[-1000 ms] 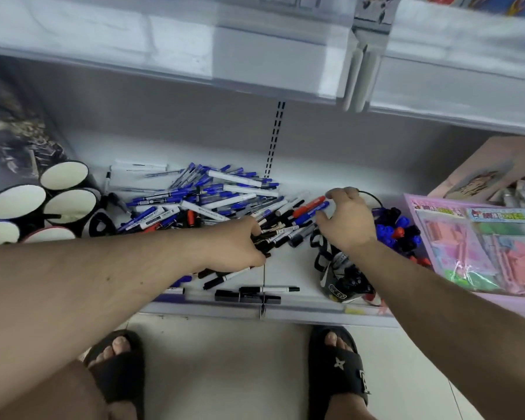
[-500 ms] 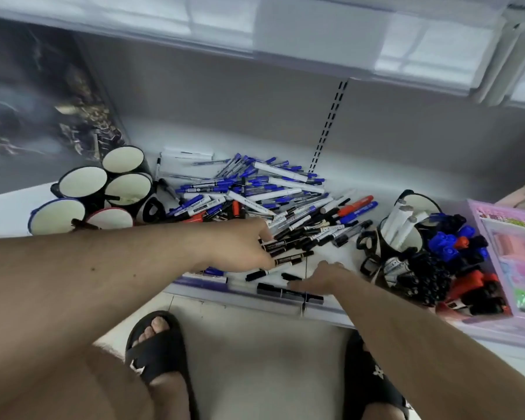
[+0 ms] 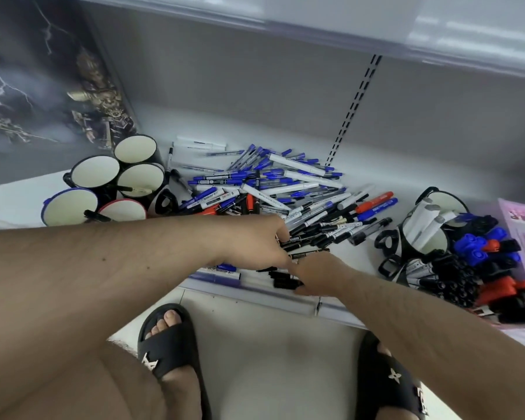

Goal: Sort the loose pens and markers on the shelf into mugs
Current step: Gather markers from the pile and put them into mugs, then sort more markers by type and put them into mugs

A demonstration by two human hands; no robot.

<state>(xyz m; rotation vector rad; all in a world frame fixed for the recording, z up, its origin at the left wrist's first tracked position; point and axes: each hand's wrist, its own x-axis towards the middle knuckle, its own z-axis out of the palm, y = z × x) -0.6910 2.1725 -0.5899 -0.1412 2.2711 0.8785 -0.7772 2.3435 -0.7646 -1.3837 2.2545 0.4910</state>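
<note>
- Left hand: at frame centre, its fingers curled round a bundle of black pens at the near edge of the pile.
- Right hand: just below and right of the left hand, fingers pressed down on black markers lying at the shelf's front edge; whether they are grasping one cannot be told.
- Pile of loose pens and markers: spread across the shelf above the hands, mostly blue-capped, with white, red and black ones mixed in.
- Empty mugs: clustered at left of the frame, near the pile; two carry a single dark pen.
- Filled mug: right of the frame, holding white markers; beside it lie mugs packed with black, blue and red markers.
- Poster: upper left, behind the empty mugs.
</note>
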